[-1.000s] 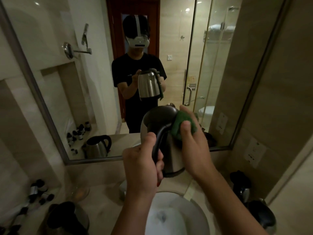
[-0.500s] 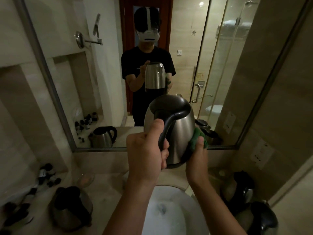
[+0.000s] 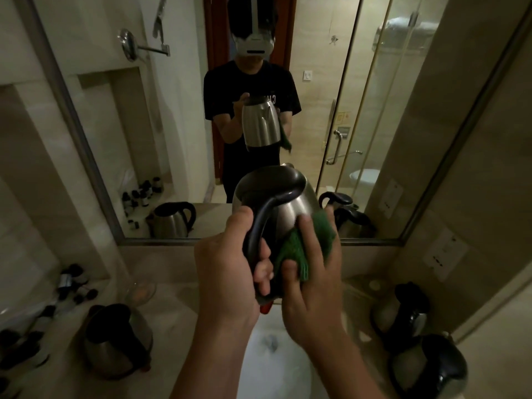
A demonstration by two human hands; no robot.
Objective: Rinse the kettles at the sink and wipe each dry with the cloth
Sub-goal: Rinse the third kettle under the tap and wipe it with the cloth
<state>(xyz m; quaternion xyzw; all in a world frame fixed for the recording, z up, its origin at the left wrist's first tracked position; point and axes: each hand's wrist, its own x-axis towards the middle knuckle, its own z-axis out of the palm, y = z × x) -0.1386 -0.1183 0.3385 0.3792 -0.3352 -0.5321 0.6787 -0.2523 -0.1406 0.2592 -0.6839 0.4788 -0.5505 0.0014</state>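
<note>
A stainless-steel electric kettle (image 3: 290, 208) with a black lid and black handle was held up in the air above the white sink basin (image 3: 259, 367), in front of the wall mirror (image 3: 403, 139). The left hand (image 3: 227, 272) gripped the kettle's black handle (image 3: 256, 234): the thumb lay up along the outer side of the handle and the fingers curled round it from the left, their tips showing on the inner side of the loop. The right hand (image 3: 311, 286) pressed a green cloth (image 3: 305, 249) flat against the kettle's right flank. The cloth lay between the palm and the steel wall, with one finger stretched up over it and the thumb pinching its lower edge near the kettle's base. The two hands were just beside each other, the right thumb nearly touching the left fingertips below the handle.

On the counter to the left of the basin stood another steel kettle (image 3: 118, 341), upright, with small dark toiletry bottles (image 3: 72, 280) farther left. To the right of the basin stood two more black-topped kettles, one (image 3: 406, 315) near the wall and one (image 3: 429, 367) nearer the camera. The mirror reflected the person holding the kettle and cloth.
</note>
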